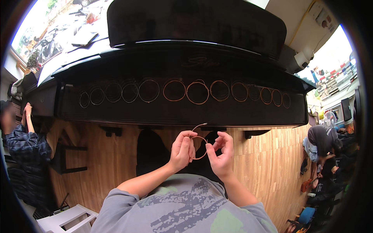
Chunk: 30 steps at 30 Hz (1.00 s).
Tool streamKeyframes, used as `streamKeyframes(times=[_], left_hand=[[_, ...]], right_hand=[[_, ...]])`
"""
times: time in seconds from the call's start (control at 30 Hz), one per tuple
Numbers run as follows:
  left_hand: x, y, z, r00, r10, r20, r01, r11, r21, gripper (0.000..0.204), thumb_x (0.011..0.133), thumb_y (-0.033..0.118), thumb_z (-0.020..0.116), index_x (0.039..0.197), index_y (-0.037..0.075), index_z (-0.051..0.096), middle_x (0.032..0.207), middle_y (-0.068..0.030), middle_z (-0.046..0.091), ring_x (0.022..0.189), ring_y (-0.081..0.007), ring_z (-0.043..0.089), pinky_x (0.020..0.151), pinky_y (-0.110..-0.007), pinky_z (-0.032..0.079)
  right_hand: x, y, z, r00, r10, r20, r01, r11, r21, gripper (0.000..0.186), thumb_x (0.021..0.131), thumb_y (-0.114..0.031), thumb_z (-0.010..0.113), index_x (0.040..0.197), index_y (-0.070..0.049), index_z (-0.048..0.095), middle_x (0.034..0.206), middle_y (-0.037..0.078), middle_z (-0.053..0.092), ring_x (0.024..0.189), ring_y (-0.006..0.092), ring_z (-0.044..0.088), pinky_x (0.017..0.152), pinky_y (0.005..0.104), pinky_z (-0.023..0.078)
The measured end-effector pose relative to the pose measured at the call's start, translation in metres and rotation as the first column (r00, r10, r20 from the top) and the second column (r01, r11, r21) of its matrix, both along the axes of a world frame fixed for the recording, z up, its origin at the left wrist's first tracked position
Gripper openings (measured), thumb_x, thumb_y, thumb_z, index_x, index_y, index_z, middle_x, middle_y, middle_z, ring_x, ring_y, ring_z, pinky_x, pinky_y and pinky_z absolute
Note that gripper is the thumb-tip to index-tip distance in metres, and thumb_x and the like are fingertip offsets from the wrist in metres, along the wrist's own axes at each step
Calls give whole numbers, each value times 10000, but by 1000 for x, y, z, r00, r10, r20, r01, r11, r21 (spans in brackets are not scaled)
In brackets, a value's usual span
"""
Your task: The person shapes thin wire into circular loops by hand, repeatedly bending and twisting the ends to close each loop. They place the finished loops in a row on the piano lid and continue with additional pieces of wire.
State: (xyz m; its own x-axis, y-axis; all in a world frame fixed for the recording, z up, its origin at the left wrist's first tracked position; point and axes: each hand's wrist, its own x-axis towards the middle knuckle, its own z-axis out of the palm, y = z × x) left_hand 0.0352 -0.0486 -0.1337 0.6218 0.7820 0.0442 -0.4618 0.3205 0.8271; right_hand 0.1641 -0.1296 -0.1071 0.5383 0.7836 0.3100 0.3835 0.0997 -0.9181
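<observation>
In front of my body I hold a small coil of copper-coloured wound wire string (200, 158). My left hand (182, 150) is closed on the coil's left side, and a loose end of the string rises past its fingertips and bends right. At the opposite side my right hand (221, 156) has its thumb against the ring, fingers curled. Beyond both hands, a row of coiled strings lies along the dark ledge of a black upright piano (128, 112). Silvery coils (149, 101) are on the left; copper-coloured coils (174, 99) run from the middle rightward.
The piano's front edge runs just beyond my hands, above a wood floor (268, 167). At the far left a person in a plaid shirt (23, 138) is by a dark stool (72, 159). Another person (322, 139) bends over at the right near a small orange-brown guitar-shaped instrument (306, 185).
</observation>
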Motion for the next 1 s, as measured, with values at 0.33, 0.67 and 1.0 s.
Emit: streamKeyframes(times=[0.33, 0.67, 1.0], left_hand=[[-7, 5, 9, 988, -9, -154, 7, 1000, -8, 173, 997, 144, 465, 1125, 32, 497, 607, 18, 494, 494, -28, 442, 451, -189, 355], [-7, 6, 10, 981, 34, -190, -21, 997, 69, 213, 1009, 168, 444, 1045, 18, 591, 531, 46, 472, 418, -6, 389, 399, -175, 310], [-1, 7, 18, 979, 2, -205, 10, 998, 60, 206, 1014, 171, 422, 1028, 18, 559, 521, 44, 454, 409, -10, 383, 398, -173, 306]], right_hand=[[1, 4, 13, 617, 241, -749, -346, 938, 16, 139, 916, -34, 590, 1051, -3, 585, 862, 53, 647, 776, 97, 622, 675, 227, 527], [-2, 7, 23, 988, 150, 23, -148, 986, -83, 168, 822, -41, 700, 979, -5, 652, 803, 53, 649, 689, 99, 601, 632, 235, 487], [7, 4, 11, 389, 322, -863, -451, 884, 126, 171, 915, -105, 592, 1022, 22, 634, 850, 17, 628, 768, 74, 565, 727, 224, 458]])
